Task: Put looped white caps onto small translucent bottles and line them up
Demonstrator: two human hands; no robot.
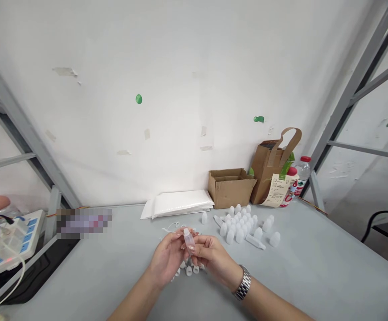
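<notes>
A small translucent plastic dropper bottle (189, 240) is held upright, slightly tilted, between my two hands. My right hand (210, 256), with a metal watch on its wrist, pinches its lower part. My left hand (169, 258) is cupped round the other side, its fingertips against the bottle and partly hidden behind it. Several small white caps (189, 270) lie on the table just below my hands, partly covered by them. To the right stands a group of similar translucent bottles (238, 227), most upright. One bottle (255, 241) lies on its side there.
Along the wall are white padded envelopes (182, 203), an open cardboard box (232, 191), a brown paper bag (265, 169) and a red-capped water bottle (303, 171). A power strip (26, 236) with cables stands at the left. Metal frame posts (341, 107) rise on both sides.
</notes>
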